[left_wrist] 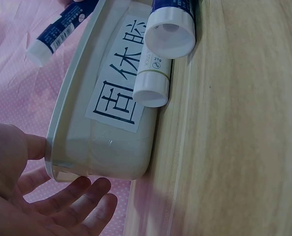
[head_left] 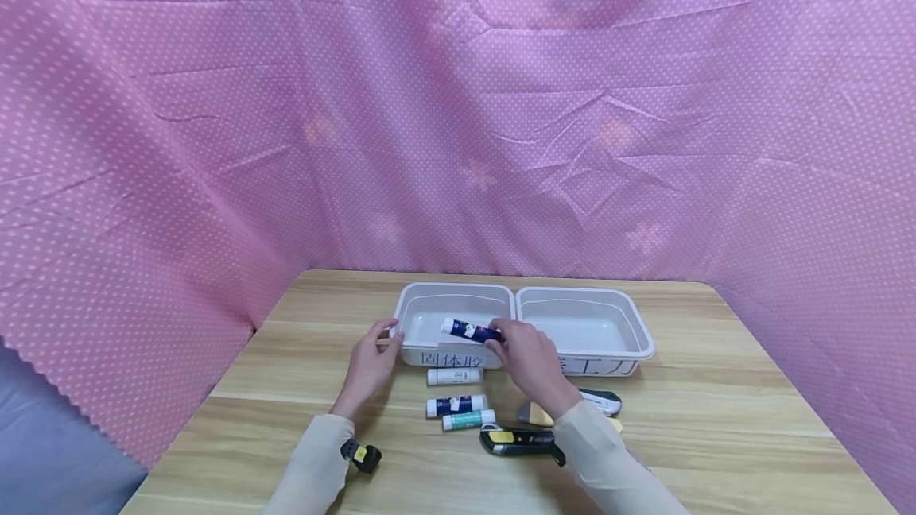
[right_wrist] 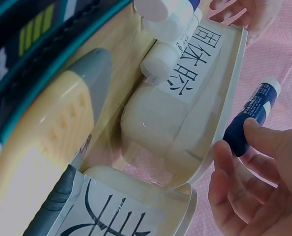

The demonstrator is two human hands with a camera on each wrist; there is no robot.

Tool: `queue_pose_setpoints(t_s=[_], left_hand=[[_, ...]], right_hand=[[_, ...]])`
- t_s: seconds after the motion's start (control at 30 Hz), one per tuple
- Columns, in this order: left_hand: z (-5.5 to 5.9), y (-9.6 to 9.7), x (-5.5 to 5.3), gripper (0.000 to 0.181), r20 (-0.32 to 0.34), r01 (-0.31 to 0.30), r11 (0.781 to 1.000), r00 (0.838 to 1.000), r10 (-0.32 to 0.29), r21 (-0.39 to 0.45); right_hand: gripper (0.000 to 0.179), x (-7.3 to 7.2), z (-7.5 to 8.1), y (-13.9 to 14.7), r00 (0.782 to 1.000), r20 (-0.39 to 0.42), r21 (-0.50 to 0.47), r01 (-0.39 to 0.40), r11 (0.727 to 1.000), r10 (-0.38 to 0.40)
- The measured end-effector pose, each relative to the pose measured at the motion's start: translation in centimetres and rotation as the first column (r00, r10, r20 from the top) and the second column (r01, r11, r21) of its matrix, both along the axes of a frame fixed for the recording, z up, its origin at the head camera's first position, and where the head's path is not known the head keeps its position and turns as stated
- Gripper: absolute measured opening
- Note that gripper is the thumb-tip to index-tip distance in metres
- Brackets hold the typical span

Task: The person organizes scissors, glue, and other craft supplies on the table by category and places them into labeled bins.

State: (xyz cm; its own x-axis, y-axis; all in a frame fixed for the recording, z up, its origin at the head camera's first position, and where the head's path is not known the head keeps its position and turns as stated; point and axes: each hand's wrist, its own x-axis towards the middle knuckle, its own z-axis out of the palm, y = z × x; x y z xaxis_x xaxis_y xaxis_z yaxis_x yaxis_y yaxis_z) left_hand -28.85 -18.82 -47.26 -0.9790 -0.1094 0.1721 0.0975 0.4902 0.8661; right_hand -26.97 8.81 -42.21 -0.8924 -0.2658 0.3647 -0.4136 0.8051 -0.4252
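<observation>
My right hand (head_left: 533, 360) pinches a dark blue glue stick (head_left: 468, 331) with a white cap between thumb and fingers. The glue stick is held tilted over the left white bin (head_left: 454, 286), clear of its floor. At that bin's left corner, my left hand (head_left: 372, 364) grips the rim, thumb on one side and fingers on the other. Just in front of the bin lies a white glue stick (head_left: 455, 376). Nearer to me are another dark blue glue stick (head_left: 456, 406) and a green one (head_left: 468, 420).
A second white bin (head_left: 639, 316) adjoins on the right, its label partly behind my right hand. Utility knives lie under and beside my right forearm: a black-and-yellow one (head_left: 521, 441), a yellow one with a grey tip (head_left: 533, 413), and a white-and-black one (head_left: 604, 401).
</observation>
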Motion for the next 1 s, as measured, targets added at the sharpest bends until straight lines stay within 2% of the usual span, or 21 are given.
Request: queue_pose_setpoints(t_s=[0.27,0.5,1.0], left_hand=[[0.0,0.0,0.0,0.043,0.013,0.001,1.000,1.000,-0.001,-0.001],[-0.2,0.1,0.2,0.043,0.020,-0.004,1.000,1.000,0.004,0.007],[-0.2,0.1,0.3,0.044,0.017,-0.005,1.000,1.000,0.005,-0.003]], right_hand=[[0.020,-0.4,-0.2,-0.1,1.000,-0.023,0.028,0.021,0.999,-0.020],[0.019,-0.7,-0.3,-0.2,0.999,0.015,0.026,0.037,0.999,-0.037],[0.021,-1.1,-0.7,-0.1,0.998,0.040,0.035,0.047,0.998,-0.048]])
